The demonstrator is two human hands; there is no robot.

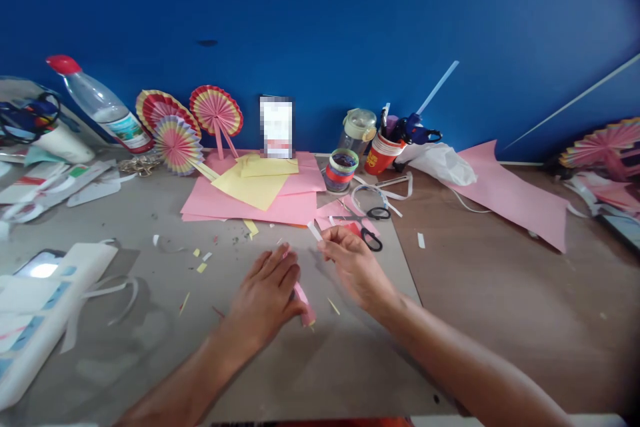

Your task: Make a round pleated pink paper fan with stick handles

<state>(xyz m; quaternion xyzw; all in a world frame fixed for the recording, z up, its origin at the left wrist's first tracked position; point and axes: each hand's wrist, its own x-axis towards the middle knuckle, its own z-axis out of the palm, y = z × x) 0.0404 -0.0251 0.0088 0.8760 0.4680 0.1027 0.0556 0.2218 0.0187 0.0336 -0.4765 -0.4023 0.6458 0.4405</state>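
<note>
Pink paper strip (304,307) lies on the grey table mat (350,367), partly under the left hand (270,287), and we see its lower end come out beside the thumb. The fingers of this hand are stretched forward, lying close together over the strip, with the thumb set apart; how firmly they press, we cannot tell. The right hand (356,267) is near, a little to the right, and its thumb and index finger pinch a small white strip (314,231), which points up and to the left. Just behind this hand we find scissors (369,217) with black handles, among pink scraps. Farther back are large pink sheets (300,205), with a yellow sheet (257,192) lying on them. Behind, near the blue wall (320,20), we notice a round pleated fan (217,113) and an orange cup (384,155).
</note>
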